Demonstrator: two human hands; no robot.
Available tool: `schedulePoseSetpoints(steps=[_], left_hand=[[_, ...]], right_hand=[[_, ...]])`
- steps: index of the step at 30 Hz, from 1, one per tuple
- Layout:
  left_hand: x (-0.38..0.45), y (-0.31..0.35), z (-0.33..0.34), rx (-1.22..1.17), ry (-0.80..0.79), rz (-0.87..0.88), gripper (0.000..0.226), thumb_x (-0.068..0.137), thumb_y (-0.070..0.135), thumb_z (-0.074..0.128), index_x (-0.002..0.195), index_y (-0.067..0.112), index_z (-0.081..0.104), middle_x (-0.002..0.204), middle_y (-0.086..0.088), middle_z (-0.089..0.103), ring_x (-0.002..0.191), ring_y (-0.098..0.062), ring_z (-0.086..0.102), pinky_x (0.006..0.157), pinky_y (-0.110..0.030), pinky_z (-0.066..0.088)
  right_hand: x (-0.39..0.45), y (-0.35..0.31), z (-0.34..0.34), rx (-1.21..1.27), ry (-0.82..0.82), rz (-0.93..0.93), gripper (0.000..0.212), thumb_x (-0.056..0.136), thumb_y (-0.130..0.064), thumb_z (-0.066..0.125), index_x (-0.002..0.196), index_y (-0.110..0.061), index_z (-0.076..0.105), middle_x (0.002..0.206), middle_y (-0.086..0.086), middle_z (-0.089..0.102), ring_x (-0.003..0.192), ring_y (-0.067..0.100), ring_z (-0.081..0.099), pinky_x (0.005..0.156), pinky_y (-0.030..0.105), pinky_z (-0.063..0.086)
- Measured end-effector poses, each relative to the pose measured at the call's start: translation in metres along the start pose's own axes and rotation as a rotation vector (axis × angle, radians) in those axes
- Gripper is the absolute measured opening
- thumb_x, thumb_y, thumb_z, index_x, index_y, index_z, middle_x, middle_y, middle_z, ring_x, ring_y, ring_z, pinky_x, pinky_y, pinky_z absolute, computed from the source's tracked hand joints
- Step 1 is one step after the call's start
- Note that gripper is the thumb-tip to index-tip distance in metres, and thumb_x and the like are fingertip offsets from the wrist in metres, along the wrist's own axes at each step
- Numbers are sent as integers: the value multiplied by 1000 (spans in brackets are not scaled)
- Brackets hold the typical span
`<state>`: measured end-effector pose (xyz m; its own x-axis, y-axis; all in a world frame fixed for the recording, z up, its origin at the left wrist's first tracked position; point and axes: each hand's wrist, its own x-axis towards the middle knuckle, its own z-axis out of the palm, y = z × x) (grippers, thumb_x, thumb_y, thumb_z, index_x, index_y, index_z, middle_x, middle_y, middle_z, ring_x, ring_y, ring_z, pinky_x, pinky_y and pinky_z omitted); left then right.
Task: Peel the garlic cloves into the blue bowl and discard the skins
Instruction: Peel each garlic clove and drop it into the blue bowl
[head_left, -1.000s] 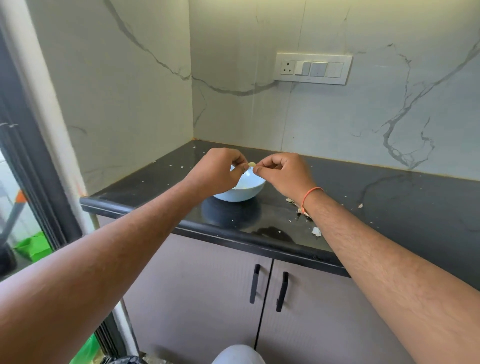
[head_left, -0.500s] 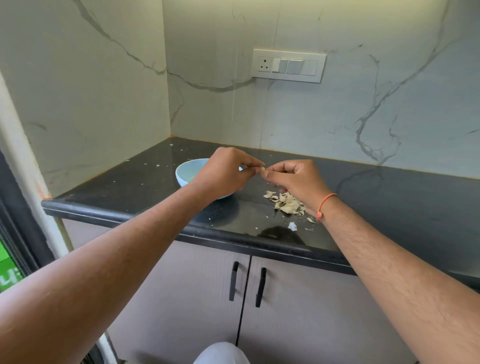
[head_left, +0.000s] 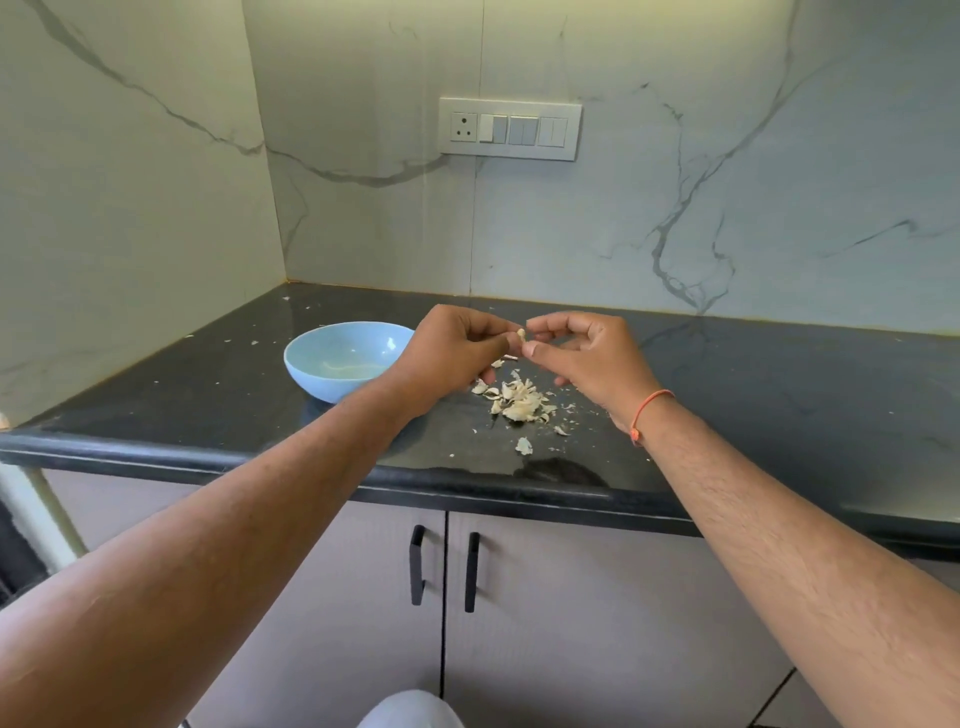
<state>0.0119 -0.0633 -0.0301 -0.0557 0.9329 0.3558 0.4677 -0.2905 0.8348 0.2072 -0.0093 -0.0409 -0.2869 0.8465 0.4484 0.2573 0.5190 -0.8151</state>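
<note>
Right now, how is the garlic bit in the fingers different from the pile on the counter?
The garlic clove is one small piece, pinched up in the air between the left hand and right hand. The pile of skins is many loose, flaky scraps lying on the black counter, beside the blue bowl. Both look pale and creamy.

Bright, soft daylight with glare on the glossy countertop (head_left: 727, 395); wide-angle bending at edges.

Bare forearms, no sleeves; an orange thread bracelet (head_left: 649, 414) circles the right wrist.
</note>
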Motion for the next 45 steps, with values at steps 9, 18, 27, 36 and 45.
schedulePoseSetpoints(steps=[9, 18, 27, 36, 45], left_hand=[[1, 6, 6, -143, -107, -100, 16, 104, 21, 66, 108, 13, 79, 96, 3, 82, 55, -9, 62, 46, -19, 45], [-3, 5, -8, -156, -79, -142, 14, 103, 22, 67, 106, 14, 78, 96, 2, 82, 58, -9, 69, 47, -18, 49], [-15, -10, -57, -247, 33, -222, 17, 102, 16, 70, 117, 9, 74, 96, -4, 82, 66, -14, 76, 51, -18, 56], [-28, -45, -122, 31, 266, -197, 9, 90, 24, 85, 98, 20, 83, 73, 6, 77, 58, -10, 68, 58, -20, 57], [-19, -54, -119, 338, 228, -83, 14, 102, 23, 65, 101, 27, 78, 89, 15, 78, 48, -3, 61, 48, -12, 46]], right_hand=[[-5, 0, -2, -252, 81, -195, 17, 84, -28, 87, 100, -26, 84, 60, -31, 64, 52, 0, 55, 58, 8, 43], [-3, -12, 17, -372, 162, -211, 6, 85, -33, 83, 84, -27, 82, 70, -16, 74, 67, -1, 69, 65, 22, 60], [13, -32, 74, -303, 107, -217, 15, 85, -40, 85, 89, -27, 82, 74, -18, 72, 59, -8, 60, 59, 9, 43], [35, -46, 141, -245, 20, -192, 5, 89, -28, 78, 85, -28, 82, 79, -19, 73, 79, 0, 67, 71, 19, 53], [31, -39, 140, -257, -38, -165, 8, 93, -28, 76, 96, -26, 83, 92, -16, 77, 85, 2, 69, 79, 22, 57]])
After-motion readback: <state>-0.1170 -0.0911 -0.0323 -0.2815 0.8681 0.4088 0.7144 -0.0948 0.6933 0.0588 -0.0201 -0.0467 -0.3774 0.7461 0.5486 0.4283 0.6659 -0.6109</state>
